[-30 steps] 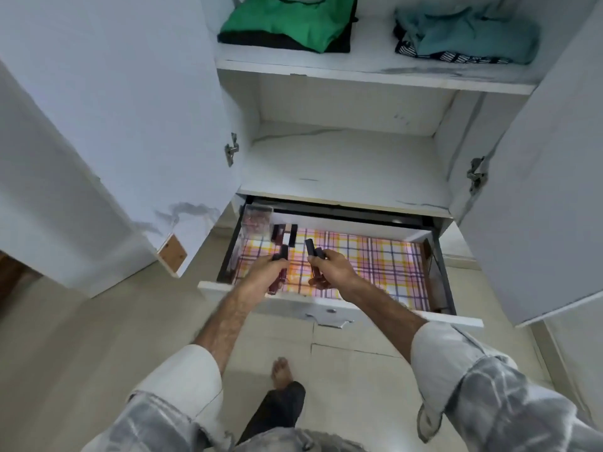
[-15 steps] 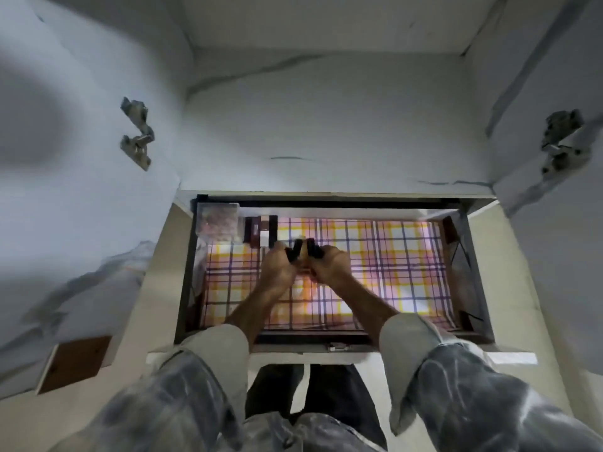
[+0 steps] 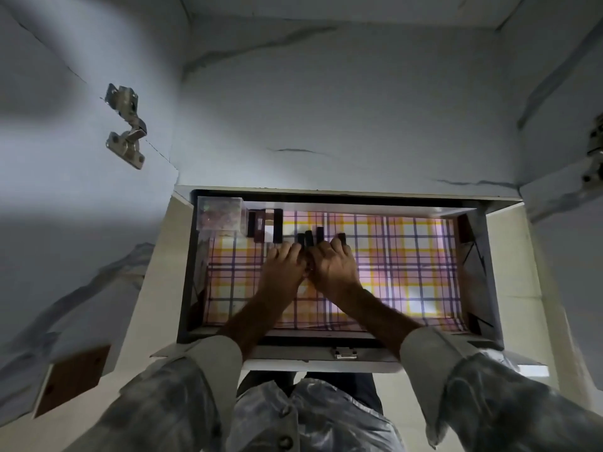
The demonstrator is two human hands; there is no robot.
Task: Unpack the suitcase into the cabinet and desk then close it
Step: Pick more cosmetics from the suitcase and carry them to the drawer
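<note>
Both hands, left hand [image 3: 283,265] and right hand [image 3: 332,267], grip small dark rigid tubes [image 3: 309,237], likely light and slippery, over the plaid-lined drawer [image 3: 424,256].

You've got the drawer [image 3: 486,275] pulled open beneath the cabinet shelf [image 3: 342,125], its floor covered by a plaid liner [image 3: 408,265] in pink, yellow and purple. Small dark tubes [image 3: 308,237] stand upright just past your fingers [image 3: 287,252], near the drawer's middle. More dark items [image 3: 264,225] are lined up against the back wall, left of centre. Just beside them, tucked in the back-left corner, sits a clear plastic box [image 3: 220,213], its contents too blurred to tell.
</note>
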